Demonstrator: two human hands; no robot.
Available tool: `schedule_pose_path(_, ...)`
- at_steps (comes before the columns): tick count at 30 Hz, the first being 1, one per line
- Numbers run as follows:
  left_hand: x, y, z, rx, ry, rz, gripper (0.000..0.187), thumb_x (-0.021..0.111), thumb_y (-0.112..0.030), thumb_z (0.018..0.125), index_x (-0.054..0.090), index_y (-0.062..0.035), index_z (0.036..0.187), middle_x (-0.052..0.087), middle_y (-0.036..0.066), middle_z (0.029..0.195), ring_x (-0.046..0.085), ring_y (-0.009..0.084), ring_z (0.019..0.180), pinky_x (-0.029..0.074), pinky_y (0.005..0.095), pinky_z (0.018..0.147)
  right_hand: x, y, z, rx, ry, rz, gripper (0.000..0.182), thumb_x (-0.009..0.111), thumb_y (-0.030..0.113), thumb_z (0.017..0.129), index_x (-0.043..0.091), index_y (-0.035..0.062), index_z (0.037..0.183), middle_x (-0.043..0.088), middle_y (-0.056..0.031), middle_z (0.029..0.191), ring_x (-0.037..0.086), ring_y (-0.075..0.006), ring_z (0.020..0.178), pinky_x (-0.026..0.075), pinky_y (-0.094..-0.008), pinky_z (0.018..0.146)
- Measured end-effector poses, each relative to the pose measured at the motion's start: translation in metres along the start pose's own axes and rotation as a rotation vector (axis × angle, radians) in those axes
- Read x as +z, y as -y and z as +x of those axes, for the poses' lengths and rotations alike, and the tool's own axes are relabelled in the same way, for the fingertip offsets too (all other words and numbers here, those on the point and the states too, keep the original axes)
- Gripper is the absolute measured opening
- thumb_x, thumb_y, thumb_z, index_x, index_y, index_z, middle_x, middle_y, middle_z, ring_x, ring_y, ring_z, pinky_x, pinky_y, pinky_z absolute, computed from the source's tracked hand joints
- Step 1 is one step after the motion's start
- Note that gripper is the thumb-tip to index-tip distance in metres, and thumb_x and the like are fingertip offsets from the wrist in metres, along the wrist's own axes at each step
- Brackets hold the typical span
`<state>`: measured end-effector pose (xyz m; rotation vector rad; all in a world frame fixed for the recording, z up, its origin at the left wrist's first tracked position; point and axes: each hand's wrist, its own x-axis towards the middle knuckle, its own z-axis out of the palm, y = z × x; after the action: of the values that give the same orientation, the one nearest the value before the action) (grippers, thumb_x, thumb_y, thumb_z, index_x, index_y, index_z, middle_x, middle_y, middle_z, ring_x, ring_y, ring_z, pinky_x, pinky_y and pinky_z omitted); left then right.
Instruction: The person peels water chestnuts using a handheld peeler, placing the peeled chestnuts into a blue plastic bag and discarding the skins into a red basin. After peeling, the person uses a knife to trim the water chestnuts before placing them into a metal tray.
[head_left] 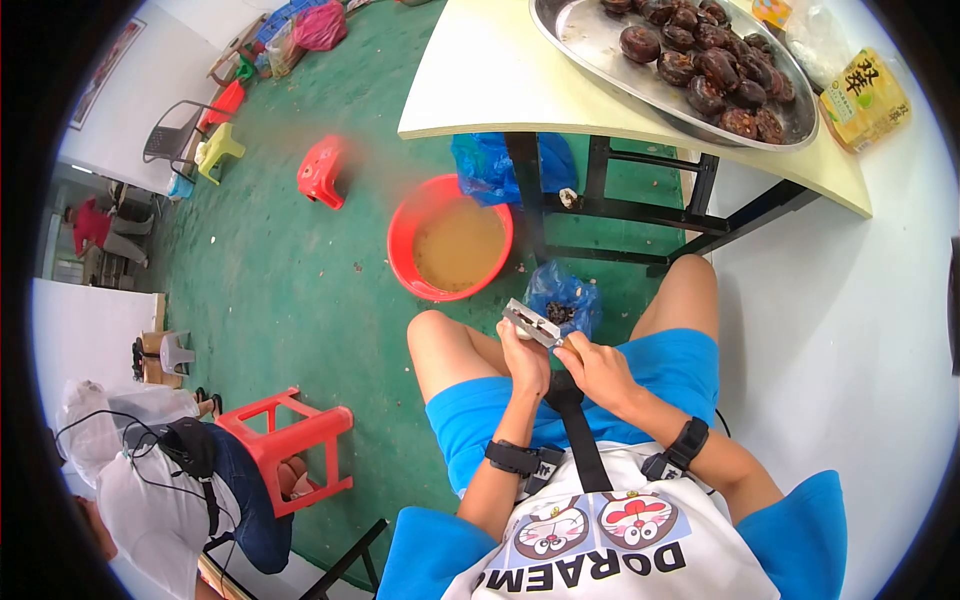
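Note:
My right hand (599,371) is closed around the wooden handle of a peeling knife (532,324), whose broad slotted metal blade reaches across to my left hand. My left hand (526,361) curls around a small whitish piece, probably a peeled water chestnut (523,332), mostly hidden under the blade and fingers. Just beyond the blade, a blue plastic bag (577,294) lies open on the floor with dark peelings (559,313) in it. Dark brown water chestnuts (716,68) are heaped in a round metal tray (590,75) on the table.
A red basin (401,252) of cloudy water stands ahead of my knees, beside a larger blue bag (484,170). The pale table (470,70) has black legs. Red stools (322,172) stand on the green floor. Another person (175,500) sits at the lower left.

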<state>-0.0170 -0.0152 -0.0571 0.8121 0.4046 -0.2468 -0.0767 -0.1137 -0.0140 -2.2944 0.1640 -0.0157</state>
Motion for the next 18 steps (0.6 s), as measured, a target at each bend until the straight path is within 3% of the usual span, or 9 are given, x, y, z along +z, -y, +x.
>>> schedule_pose_path(5, 0.001, 0.003, 0.004, 0.080, -0.045, 0.070, 0.025, 0.029, -0.032, 0.090, 0.039, -0.0091, 0.093, 0.048, 0.005, 0.078, 0.050, 0.0185, 0.075, 0.042, 0.0330, 0.069, 0.001, 0.005, 0.002, 0.093, 0.022, 0.046, 0.028, 0.048, 0.030, 0.084, 0.046, 0.0031, 0.080, 0.056, -0.0191, 0.058, 0.055, -0.0381, 0.055, 0.043, -0.0460, 0.046)
schedule_pose_path(9, 0.001, 0.011, -0.008, 0.078, 0.103, 0.153, 0.025, 0.031, -0.032, 0.089, 0.038, -0.0085, 0.089, 0.044, 0.005, 0.071, 0.045, 0.0169, 0.065, 0.036, 0.0288, 0.057, 0.012, -0.021, 0.019, 0.237, -0.100, 0.078, 0.032, 0.045, 0.033, 0.084, 0.048, 0.0014, 0.080, 0.055, -0.0231, 0.062, 0.054, -0.0427, 0.062, 0.043, -0.0495, 0.052)
schedule_pose_path(11, 0.011, 0.005, -0.009, 0.077, 0.064, 0.146, 0.027, 0.031, -0.034, 0.089, 0.039, -0.0082, 0.086, 0.042, 0.005, 0.068, 0.041, 0.0163, 0.059, 0.032, 0.0275, 0.054, 0.001, -0.030, 0.027, 0.310, -0.072, 0.088, 0.033, 0.043, 0.034, 0.085, 0.049, 0.0016, 0.080, 0.055, -0.0242, 0.063, 0.054, -0.0425, 0.064, 0.043, -0.0501, 0.054)
schedule_pose_path(18, 0.008, -0.013, -0.002, -0.216, 0.113, 0.028, 0.039, 0.029, -0.049, 0.087, 0.040, -0.0117, 0.081, 0.037, 0.002, 0.059, 0.035, 0.0138, 0.055, 0.030, 0.0273, 0.051, -0.017, -0.014, 0.018, 0.229, 0.010, 0.316, 0.031, 0.044, 0.033, 0.085, 0.049, 0.0025, 0.084, 0.056, -0.0199, 0.065, 0.055, -0.0387, 0.063, 0.041, -0.0428, 0.054)
